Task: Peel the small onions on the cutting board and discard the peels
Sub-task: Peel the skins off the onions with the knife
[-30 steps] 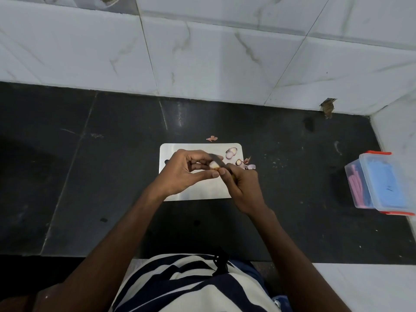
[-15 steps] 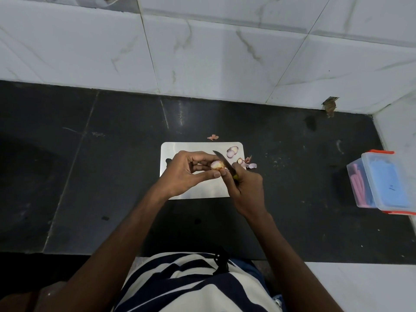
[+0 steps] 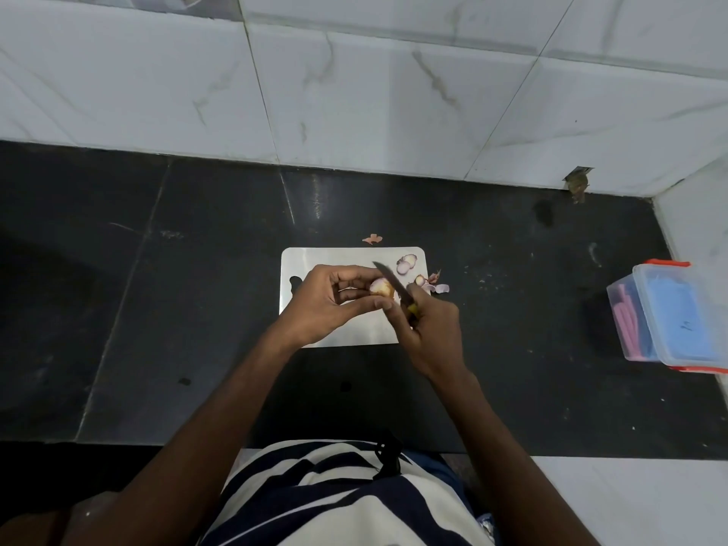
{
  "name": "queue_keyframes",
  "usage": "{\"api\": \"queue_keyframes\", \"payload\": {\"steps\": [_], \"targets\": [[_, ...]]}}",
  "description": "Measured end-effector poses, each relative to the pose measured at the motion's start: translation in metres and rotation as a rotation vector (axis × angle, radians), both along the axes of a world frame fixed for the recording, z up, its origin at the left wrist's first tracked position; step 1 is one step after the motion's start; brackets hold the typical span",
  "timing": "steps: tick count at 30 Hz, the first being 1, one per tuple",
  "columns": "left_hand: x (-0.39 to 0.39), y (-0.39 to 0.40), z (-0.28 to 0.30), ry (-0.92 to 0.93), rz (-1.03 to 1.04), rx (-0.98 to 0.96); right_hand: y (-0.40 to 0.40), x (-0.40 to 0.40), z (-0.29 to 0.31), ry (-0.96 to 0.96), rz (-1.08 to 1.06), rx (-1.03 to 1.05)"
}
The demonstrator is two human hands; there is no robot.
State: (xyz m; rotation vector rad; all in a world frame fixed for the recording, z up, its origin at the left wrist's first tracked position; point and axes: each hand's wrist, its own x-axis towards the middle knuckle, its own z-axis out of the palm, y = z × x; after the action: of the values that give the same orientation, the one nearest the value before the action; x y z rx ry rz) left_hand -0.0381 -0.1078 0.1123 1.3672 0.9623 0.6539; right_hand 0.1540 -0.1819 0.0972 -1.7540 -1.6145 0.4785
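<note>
Left hand pinches a small onion between thumb and curled fingers, held just above the white board. Right hand is wrapped around a knife with a yellowish handle; fingers curled on the handle, thumb tip reaching toward the onion. The blade slants up and left, its edge against the onion's right side. Onion looks partly skinned, pale purple with a tan patch still on it. On the board's far right corner sit two peeled onions, touching each other. Another onion piece lies at the board's right edge, with loose peels just beside it on the dark counter. One more peel scrap lies on the counter just past the board's far edge. Board has a handle cutout at its left end, partly hidden by the left hand. A clear plastic box with orange clips stands well apart at the right, with pink sticks and something blue inside. White marbled tiles form the wall behind. Striped shirt at the bottom.
</note>
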Motion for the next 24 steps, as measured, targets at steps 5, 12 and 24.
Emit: {"api": "queue_keyframes", "payload": {"steps": [5, 12, 24], "targets": [[-0.003, -0.002, 0.0, -0.016, -0.001, -0.007, 0.003, -0.001, -0.002, 0.134, -0.049, -0.044], [-0.002, -0.004, -0.002, -0.034, 0.02, -0.039, 0.0, -0.002, 0.0, 0.126, 0.026, -0.043], [-0.002, -0.003, -0.004, -0.019, 0.033, -0.019, 0.001, -0.008, 0.003, -0.105, -0.035, -0.062]]}}
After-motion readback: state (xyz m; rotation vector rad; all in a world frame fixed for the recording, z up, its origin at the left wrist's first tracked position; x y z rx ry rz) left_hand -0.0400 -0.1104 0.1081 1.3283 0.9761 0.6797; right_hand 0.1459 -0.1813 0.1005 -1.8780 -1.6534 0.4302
